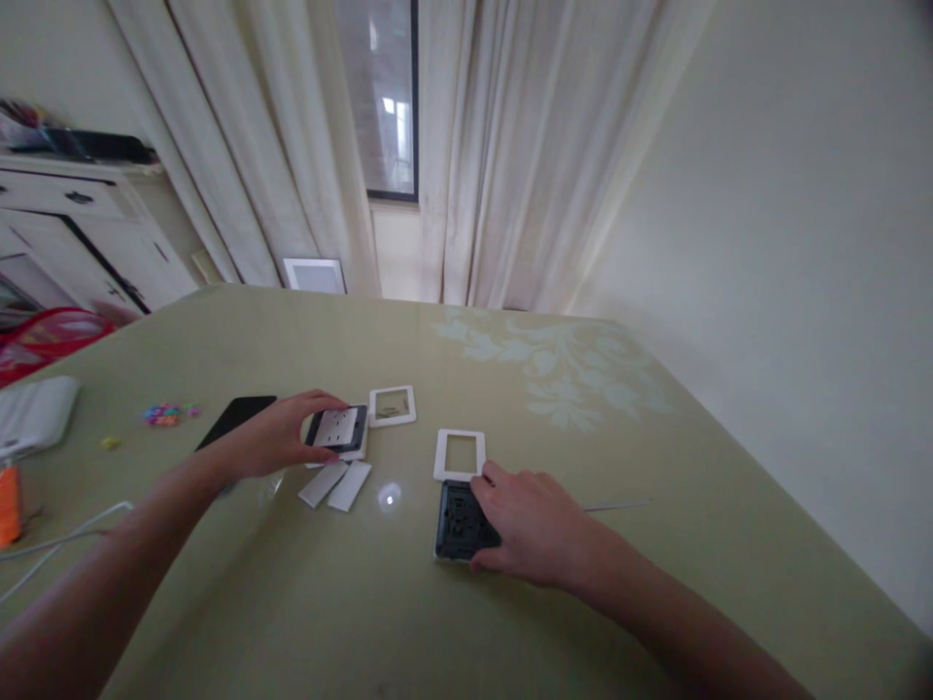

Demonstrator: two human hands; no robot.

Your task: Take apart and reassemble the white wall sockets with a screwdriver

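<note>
My left hand [273,437] grips a wall switch [337,429] with a grey face and dark rim, lying on the green table [510,408]. Two loose grey rocker plates [336,484] lie just in front of it. My right hand [529,525] is closed on a dark switch body [456,520], fingers curled over its right side. A white square frame [460,454] lies right behind that body. Another white frame [392,405] sits to the right of the left hand's switch.
A black phone [234,418] lies under my left wrist. Colourful small bits [167,414], a white object [33,413], an orange item [9,506] and a white cable [65,535] sit at the left. A thin rod [616,505] lies right of my right hand.
</note>
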